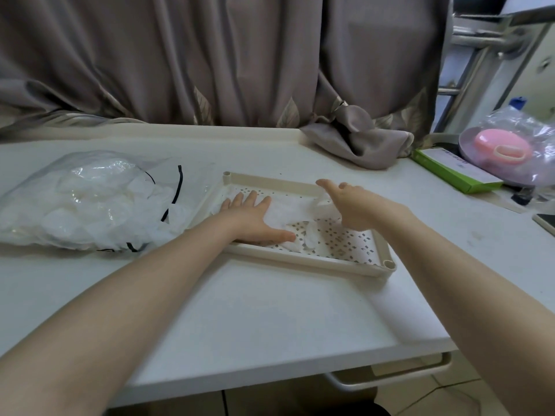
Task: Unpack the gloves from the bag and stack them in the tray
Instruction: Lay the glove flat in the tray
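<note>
My left hand (250, 216) presses flat on gloves (288, 213) in tray (303, 258); right hand (357, 205) hovers, fingers loose, hiding glove edge.

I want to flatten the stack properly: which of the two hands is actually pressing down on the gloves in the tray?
The left hand: it lies flat, fingers spread, on the gloves in the tray. The right hand is raised above them, fingers loose.

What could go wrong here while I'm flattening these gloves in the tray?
1. The thin white translucent gloves look crumpled under the flat left hand; they may bunch rather than stack flat.
2. The raised right hand could drag a glove over the perforated beige plastic tray rim.
3. The clear plastic bag lies open, so gloves might spill.
</note>
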